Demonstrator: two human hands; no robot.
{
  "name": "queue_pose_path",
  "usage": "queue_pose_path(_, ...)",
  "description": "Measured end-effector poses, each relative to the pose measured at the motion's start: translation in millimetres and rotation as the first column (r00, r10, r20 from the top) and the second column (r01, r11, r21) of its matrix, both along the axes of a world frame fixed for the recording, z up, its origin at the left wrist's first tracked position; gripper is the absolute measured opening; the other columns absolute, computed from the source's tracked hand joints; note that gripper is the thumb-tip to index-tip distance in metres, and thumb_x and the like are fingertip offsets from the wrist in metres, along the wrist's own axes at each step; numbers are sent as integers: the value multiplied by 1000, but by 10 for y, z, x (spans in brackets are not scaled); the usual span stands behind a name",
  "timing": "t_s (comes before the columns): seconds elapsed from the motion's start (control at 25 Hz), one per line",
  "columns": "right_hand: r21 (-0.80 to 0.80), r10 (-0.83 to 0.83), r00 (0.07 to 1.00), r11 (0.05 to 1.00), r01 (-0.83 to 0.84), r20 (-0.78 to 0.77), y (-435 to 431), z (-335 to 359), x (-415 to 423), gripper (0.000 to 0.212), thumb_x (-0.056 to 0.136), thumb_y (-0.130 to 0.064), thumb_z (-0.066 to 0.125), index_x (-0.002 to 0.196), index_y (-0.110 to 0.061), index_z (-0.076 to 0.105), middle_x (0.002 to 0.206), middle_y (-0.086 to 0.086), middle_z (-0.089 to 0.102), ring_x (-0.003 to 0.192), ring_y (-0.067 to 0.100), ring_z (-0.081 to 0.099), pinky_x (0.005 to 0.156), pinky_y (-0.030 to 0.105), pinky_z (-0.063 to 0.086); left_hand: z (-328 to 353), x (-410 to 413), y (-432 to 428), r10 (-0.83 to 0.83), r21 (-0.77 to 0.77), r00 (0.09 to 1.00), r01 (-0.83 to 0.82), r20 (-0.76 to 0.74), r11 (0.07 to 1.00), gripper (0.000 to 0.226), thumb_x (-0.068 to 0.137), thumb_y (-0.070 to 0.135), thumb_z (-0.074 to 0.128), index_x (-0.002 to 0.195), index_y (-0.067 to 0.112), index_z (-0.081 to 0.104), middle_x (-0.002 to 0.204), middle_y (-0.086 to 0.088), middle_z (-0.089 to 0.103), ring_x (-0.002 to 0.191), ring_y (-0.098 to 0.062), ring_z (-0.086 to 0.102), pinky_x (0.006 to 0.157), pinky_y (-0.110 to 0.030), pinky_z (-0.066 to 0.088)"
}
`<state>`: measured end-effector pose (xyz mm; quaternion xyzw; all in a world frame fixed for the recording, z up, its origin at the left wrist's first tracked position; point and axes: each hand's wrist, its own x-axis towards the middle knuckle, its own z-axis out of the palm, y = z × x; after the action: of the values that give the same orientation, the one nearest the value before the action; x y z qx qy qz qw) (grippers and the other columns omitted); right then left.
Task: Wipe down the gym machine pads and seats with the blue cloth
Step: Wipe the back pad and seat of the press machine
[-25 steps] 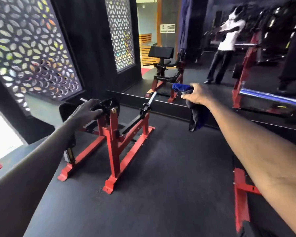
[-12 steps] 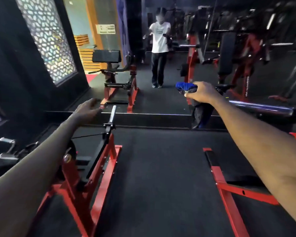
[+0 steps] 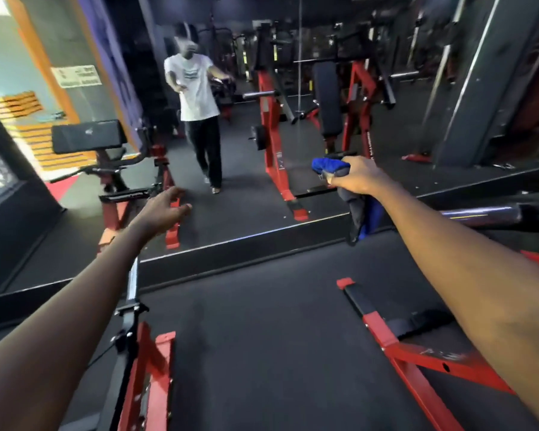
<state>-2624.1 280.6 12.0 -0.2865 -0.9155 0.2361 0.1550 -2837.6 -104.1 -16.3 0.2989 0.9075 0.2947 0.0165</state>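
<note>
Where the fingers curl, the right hand [image 3: 355, 179] grips the blue cloth [image 3: 329, 165] in a fist. A bunched blue end sticks out at the front of the fist, and the rest hangs dark below the hand, touching none of the machines. The left hand [image 3: 162, 209] holds nothing; its fingers are loosely spread and slightly bent in the air. Both bare forearms reach forward from the bottom corners.

Under the left forearm stands a red machine frame [image 3: 147, 368] with a black and chrome bar [image 3: 132, 293] rising along it. Under the right forearm, another red frame [image 3: 417, 353] lies on the black rubber floor [image 3: 262, 337]. A shiny bar [image 3: 486, 213] runs off to the right behind the right forearm.

Farther ahead, beyond a low step, a black padded bench [image 3: 87, 135] stands on the left. An upright black pad [image 3: 327, 101] sits in a red rack [image 3: 271, 129] near the middle. A person in a white T-shirt [image 3: 195, 88] and dark trousers stands between them, arms out.
</note>
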Motion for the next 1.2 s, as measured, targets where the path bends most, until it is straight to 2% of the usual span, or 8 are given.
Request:
queue_pose_path(0.24, -13, -149, 988, 989, 149, 29, 768, 23, -562, 46, 82, -50, 76, 118, -23, 66, 113, 5, 66, 108, 26, 62, 82, 31, 43, -91, -1246, 1308, -185, -17, 982, 185, 26, 983, 48, 97, 16, 66, 142, 7, 52, 139, -17, 60, 126, -31, 59, 104, -34, 41)
queue_pose_path(0.4, 8, -302, 953, 953, 302, -5, 1373, -30, -823, 57, 82, -52, 77, 126, -19, 64, 123, 5, 66, 117, 28, 60, 87, 28, 43, -148, -2052, 2326, -330, 5, 944, 330, 1, 944, 48, 97, 16, 66, 143, 8, 52, 142, -17, 57, 130, -31, 55, 109, -36, 39)
queue_pose_path(0.48, 14, -393, 920, 920, 393, 1, 1657, -26, -900, 45, 84, -49, 77, 115, -18, 66, 115, 6, 66, 114, 30, 61, 84, 28, 42, -99, -2387, 2888, -400, -1, 917, 400, 0, 917, 48, 96, 14, 67, 142, 9, 54, 141, -16, 58, 131, -30, 54, 109, -35, 39)
queue_pose_path(0.6, 59, -519, 854, 853, 518, 9, 2052, -38, -918, 46, 82, -51, 77, 107, -13, 66, 109, 12, 68, 107, 34, 63, 80, 32, 43, -27, -2763, 3832, -516, 23, 856, 515, 22, 857, 48, 95, 13, 68, 141, 8, 55, 138, -12, 60, 131, -27, 55, 109, -34, 38)
queue_pose_path(0.8, 64, -687, 727, 726, 684, 18, 2749, -98, -776, 47, 83, -57, 74, 101, -14, 65, 103, 10, 67, 102, 30, 62, 77, 32, 42, -72, -2910, 5320, -697, -4, 716, 698, 34, 716, 49, 96, 15, 68, 142, 10, 55, 140, -10, 59, 133, -24, 53, 106, -27, 35)
queue_pose_path(0.96, 65, -765, 644, 643, 763, 16, 3506, -233, -711, 54, 80, -65, 72, 99, -15, 65, 99, 9, 67, 100, 33, 63, 79, 34, 46, -202, -2921, 6547, -790, 34, 610, 790, 51, 612, 39, 96, 11, 66, 134, 14, 57, 127, -7, 63, 122, -24, 60, 94, -21, 38)
queue_pose_path(1.08, 39, -810, 586, 586, 809, 21, 3989, -213, -630, 53, 80, -67, 71, 95, -16, 64, 97, 7, 66, 100, 33, 63, 81, 34, 46, -184, -2855, 7360, -833, 25, 550, 834, 63, 552, 44, 97, 6, 63, 140, 3, 54, 130, -9, 60, 115, -16, 55, 84, -11, 34)
queue_pose_path(1.2, 40, -845, 534, 535, 844, 17, 4401, -144, -610, 54, 80, -69, 70, 93, -18, 62, 99, 7, 66, 100, 33, 62, 82, 35, 46, -148, -2855, 8130, -867, -12, 498, 867, 21, 498, 47, 97, 13, 65, 142, 9, 54, 141, -12, 58, 127, -25, 56, 101, -25, 38)
